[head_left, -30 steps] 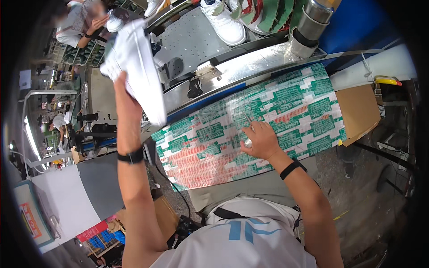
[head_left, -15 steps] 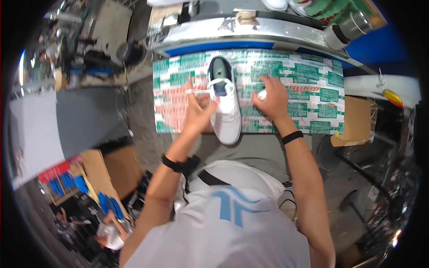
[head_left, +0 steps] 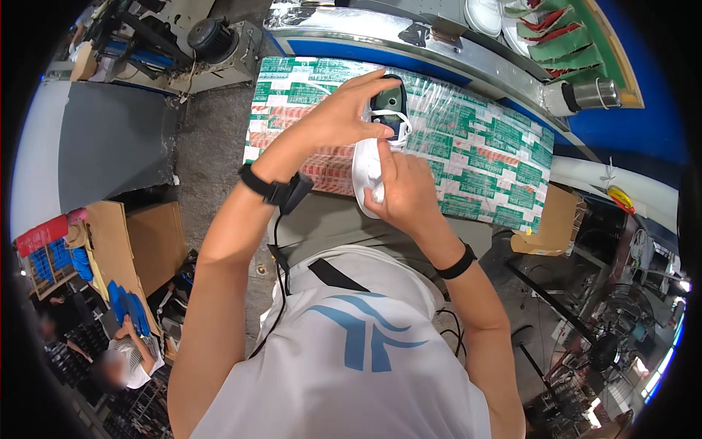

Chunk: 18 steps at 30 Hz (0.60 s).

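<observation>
A white lace-up shoe [head_left: 365,164] with a dark green insole lies on the taped work surface [head_left: 475,146], heel away from me and toe toward me. My left hand [head_left: 344,113] grips it from the left at the collar, fingers reaching to the heel and thumb beside the tongue. White laces [head_left: 398,121] loop loosely at the opening. My right hand [head_left: 406,186] is over the front of the shoe, index finger stretched to the tongue near my left thumb. Its other fingers curl around a small white wad [head_left: 378,193], partly hidden.
Behind the surface runs a metal-edged ledge [head_left: 351,28] with other white shoes [head_left: 484,14] beyond it. A metal cylinder [head_left: 592,95] stands at the far right. Left are a grey table [head_left: 110,139] and cardboard boxes [head_left: 157,245]. Another person [head_left: 135,355] sits at the lower left.
My left hand has moved up from the shoe's side to its collar. My right hand has come left from beside the shoe onto its front, index finger now extended.
</observation>
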Each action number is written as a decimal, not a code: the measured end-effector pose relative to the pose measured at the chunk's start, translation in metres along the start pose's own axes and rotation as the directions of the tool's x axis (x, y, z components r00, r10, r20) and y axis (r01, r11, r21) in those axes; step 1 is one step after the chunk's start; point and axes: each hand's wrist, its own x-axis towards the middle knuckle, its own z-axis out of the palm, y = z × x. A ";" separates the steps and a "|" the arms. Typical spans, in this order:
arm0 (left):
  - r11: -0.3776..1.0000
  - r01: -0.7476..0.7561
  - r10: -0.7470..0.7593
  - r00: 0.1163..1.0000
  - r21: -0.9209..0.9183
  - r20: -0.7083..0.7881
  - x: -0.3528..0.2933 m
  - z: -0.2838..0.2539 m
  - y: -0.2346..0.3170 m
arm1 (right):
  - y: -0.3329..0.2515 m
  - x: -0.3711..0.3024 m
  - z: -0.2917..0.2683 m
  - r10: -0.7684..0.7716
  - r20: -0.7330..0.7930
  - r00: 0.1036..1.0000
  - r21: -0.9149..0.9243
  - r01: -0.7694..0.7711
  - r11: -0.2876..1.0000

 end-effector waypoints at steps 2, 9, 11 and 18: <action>0.999 -0.027 0.022 0.993 0.042 0.116 0.016 -0.004 -0.010 | 0.004 -0.003 -0.006 -0.018 0.084 0.996 -0.026 0.020 0.999; 0.998 -0.039 0.033 0.994 0.057 0.103 0.024 -0.013 -0.020 | -0.002 0.017 -0.011 -0.001 0.059 0.998 0.042 -0.001 0.999; 0.997 -0.043 0.038 0.996 0.064 0.080 0.026 -0.011 -0.019 | -0.004 0.018 -0.018 0.058 0.076 0.995 0.132 -0.068 0.989; 0.997 -0.022 0.014 0.995 0.078 0.103 0.033 -0.013 -0.007 | -0.020 0.024 -0.024 0.262 0.355 0.897 0.458 -0.411 0.789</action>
